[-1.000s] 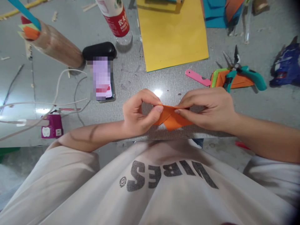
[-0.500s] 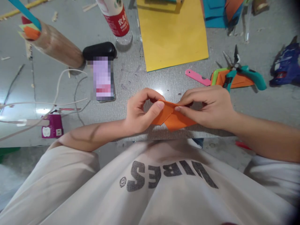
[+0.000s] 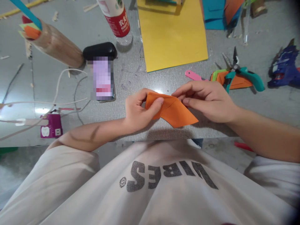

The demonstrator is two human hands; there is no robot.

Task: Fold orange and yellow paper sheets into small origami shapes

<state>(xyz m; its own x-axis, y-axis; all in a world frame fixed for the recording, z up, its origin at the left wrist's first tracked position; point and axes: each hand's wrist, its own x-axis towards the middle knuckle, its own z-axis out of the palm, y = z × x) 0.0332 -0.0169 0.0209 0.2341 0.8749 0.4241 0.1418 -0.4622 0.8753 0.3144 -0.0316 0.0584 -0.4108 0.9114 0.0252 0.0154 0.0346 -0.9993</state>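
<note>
A folded piece of orange paper point(image 3: 177, 114) is held up just above the near edge of the table. My left hand point(image 3: 142, 109) pinches its left part, thumb flat on the front and the other fingers behind. On the paper's right side, my right hand point(image 3: 206, 100) has thumb and index finger apart. Its index fingertip lies close to the paper's top corner; whether it touches cannot be made out. Two slanted points hang from the paper's lower side, and a crease line shows near its upper right.
Beyond my right hand lie a pink folding knife point(image 3: 194, 75), teal-handled pliers point(image 3: 252, 78) on coloured paper pieces, and a blue glue gun point(image 3: 284, 67). Yellow sheets point(image 3: 174, 40) lie ahead. Leftward are a phone point(image 3: 103, 76), a bottle point(image 3: 119, 25), a bamboo cup point(image 3: 56, 45) and cables.
My right hand has loosened its pinch on the orange paper and shifted slightly right. The paper has turned to show more of its front, still in my left hand.
</note>
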